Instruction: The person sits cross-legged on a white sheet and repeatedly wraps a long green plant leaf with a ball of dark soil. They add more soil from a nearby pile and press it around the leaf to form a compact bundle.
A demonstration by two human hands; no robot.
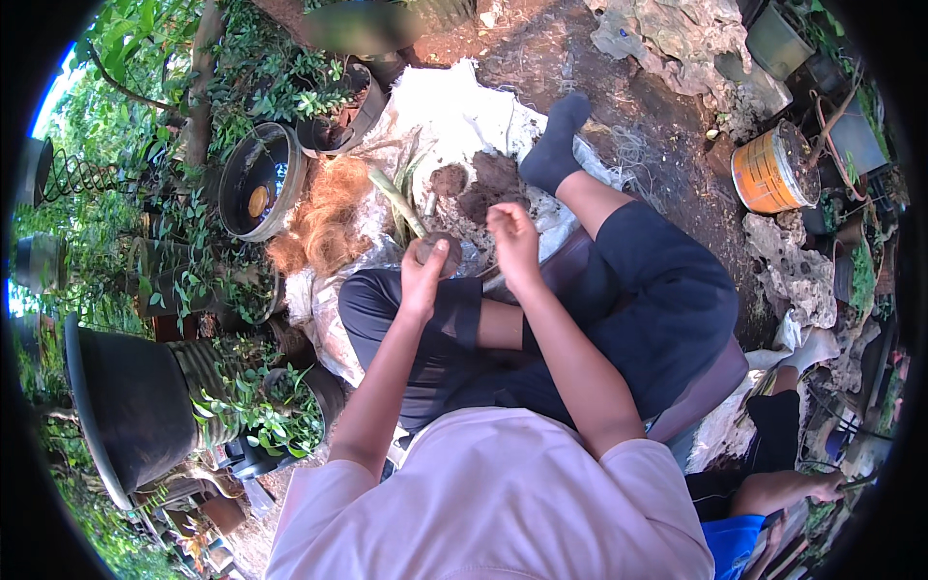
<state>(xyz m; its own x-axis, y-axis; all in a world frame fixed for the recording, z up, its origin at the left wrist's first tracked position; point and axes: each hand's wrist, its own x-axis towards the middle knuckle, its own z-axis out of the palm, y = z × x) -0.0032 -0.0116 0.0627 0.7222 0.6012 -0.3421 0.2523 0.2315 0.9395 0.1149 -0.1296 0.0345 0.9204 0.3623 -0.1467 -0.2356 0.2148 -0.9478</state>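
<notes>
My left hand (pixel 421 278) is closed round a dark, rounded clump of soil (pixel 443 249) at the base of a plant with a thick pale-green stem (pixel 394 198). The stem leans away to the upper left. Just right of it, my right hand (pixel 514 244) is raised with its fingers curled together; what they hold, if anything, is too small to make out. Beyond both hands, a heap of dark soil (pixel 493 184) and a smaller round soil clump (pixel 448 181) lie on a white sheet (pixel 440 106).
Brown fibre (pixel 333 213) is piled left of the sheet, beside a round dark tub (pixel 242 184). Thin tangled strings (pixel 628 155) lie past my foot. An orange bucket (pixel 764 179) stands at the right. Another person's hand (pixel 817 485) shows at lower right.
</notes>
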